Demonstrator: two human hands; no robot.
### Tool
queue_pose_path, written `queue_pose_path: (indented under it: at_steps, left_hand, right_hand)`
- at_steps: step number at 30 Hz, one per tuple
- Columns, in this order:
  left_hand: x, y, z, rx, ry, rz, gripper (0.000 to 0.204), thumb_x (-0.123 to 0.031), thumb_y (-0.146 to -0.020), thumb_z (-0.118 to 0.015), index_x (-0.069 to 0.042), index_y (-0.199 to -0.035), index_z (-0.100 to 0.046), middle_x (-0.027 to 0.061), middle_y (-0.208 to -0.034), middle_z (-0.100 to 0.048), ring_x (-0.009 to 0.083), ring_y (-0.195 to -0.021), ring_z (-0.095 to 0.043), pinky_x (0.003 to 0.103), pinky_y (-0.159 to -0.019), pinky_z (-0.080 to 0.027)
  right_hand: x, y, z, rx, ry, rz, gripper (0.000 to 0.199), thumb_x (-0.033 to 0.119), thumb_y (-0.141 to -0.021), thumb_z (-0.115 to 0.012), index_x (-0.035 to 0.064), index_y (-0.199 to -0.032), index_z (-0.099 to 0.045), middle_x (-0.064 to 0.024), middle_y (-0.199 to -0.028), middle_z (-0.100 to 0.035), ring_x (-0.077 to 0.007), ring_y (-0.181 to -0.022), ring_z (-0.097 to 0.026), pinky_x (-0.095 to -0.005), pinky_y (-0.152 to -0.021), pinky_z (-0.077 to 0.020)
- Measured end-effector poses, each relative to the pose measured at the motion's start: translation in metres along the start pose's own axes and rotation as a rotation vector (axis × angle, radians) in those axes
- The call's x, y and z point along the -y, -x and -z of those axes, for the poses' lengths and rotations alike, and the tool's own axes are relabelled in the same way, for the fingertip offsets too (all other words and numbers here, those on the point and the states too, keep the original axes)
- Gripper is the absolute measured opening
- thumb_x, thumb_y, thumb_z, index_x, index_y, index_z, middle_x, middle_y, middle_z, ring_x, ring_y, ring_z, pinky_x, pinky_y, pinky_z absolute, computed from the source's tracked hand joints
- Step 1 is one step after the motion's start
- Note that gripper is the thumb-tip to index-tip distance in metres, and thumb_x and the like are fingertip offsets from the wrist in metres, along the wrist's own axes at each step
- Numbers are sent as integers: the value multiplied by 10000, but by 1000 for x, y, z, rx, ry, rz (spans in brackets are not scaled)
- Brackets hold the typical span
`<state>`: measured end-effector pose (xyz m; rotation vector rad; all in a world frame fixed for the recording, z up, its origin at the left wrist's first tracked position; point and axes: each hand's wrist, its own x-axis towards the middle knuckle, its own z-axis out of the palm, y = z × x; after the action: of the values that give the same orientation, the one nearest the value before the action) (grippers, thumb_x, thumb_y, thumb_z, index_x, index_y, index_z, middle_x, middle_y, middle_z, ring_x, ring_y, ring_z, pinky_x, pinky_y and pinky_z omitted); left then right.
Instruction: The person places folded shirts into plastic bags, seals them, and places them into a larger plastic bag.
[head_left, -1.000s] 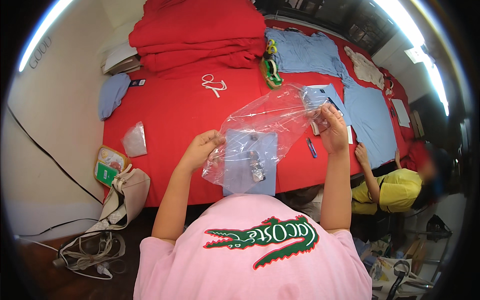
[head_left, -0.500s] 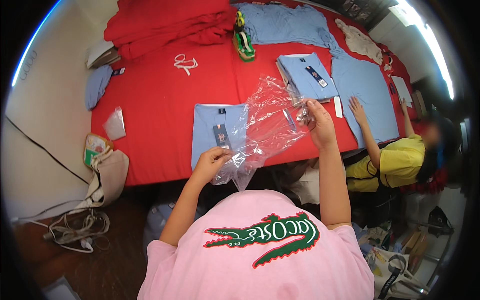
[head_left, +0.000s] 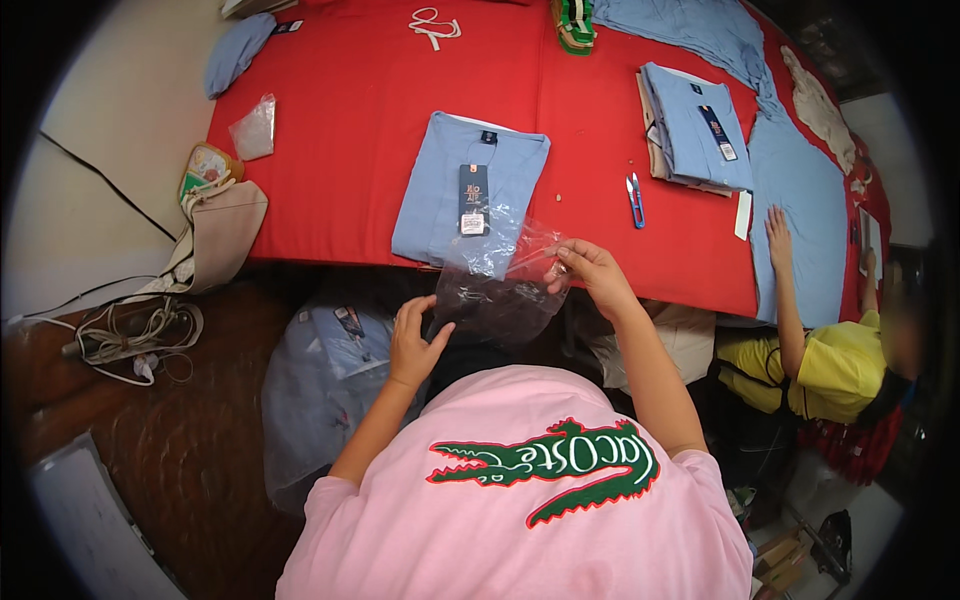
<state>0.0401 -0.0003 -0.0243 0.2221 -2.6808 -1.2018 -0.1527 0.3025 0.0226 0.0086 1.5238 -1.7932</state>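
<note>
A clear plastic bag [head_left: 505, 300] hangs between my hands at the table's front edge, its upper part overlapping a folded light-blue shirt [head_left: 430, 195]. My right hand [head_left: 592, 275] pinches the bag's right edge between thumb and fingers. At the bag's left side is my left hand [head_left: 412, 342], its thumb and fingers apart; whether it touches the film is hard to see. The shirt lies flat with a dark hang tag [head_left: 474, 195] on its front. Right of it, blue-handled thread snips [head_left: 636, 202] rest on the red cloth [head_left: 340, 150].
A stack of folded shirts [head_left: 700, 125] lies at the right. Beyond it a co-worker's hand [head_left: 778, 238] presses on blue fabric [head_left: 800, 190]. A small clear packet [head_left: 254, 128] and a white cord [head_left: 435, 28] lie at left. Bagged blue garments [head_left: 335, 370] stand below the table.
The bag has come down toward me, off the red cloth and snips, uncovering more of the shirt. Both hands moved lower in the picture; my left fingers have spread. The view has shifted too.
</note>
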Motion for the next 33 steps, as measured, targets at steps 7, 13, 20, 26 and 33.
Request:
queue_pose_path:
  at_steps: [7, 13, 20, 26, 33]
  left_hand:
    - [-32, -92, -5, 57, 397, 12, 491, -22, -924, -659, -28, -1402, -548, 144, -1367, -610, 262, -1210, -598, 362, -1014, -464]
    - [-25, -145, -16, 345, 660, 165, 665, 29, -908, -646, -49, -1529, -423, 113, -1380, -627, 178, -1186, -588, 322, -1025, -448]
    - [-19, -140, 5, 614, 710, 372, 398, -83, -916, -778, -39, -1291, -650, 13, -1039, -716, 93, -963, -639, 270, -888, -502]
    - [7, -104, 39, 897, 404, 305, 178, -174, -1019, -656, -29, -1108, -709, 61, -886, -740, 205, -879, -684, 358, -852, -522]
    - [4, -111, 59, 370, -114, 23, 173, -181, -979, -647, -17, -1015, -691, 186, -1180, -687, 384, -1078, -649, 472, -1040, -442]
  right_hand:
    - [3, -12, -3, 132, -5, -31, 334, 287, -1107, -505, 4, -1156, -676, -161, -996, -768, -238, -893, -743, -363, -905, -555]
    - [26, -13, -9, 191, -13, 19, 359, 302, -1113, -483, 6, -1133, -684, -178, -1060, -775, -243, -991, -740, -360, -932, -546]
    - [28, -7, -2, 107, 113, 73, 291, 249, -1104, -523, 10, -1094, -689, -111, -957, -762, -209, -930, -739, -343, -903, -549]
    - [-20, 0, -13, 239, 194, -78, 312, 230, -1117, -512, -17, -1051, -692, -85, -930, -742, -189, -862, -745, -311, -845, -568]
    - [-48, -20, -47, 89, 348, 77, 258, 171, -1103, -528, -18, -1050, -694, -90, -936, -749, -152, -902, -716, -307, -838, -559]
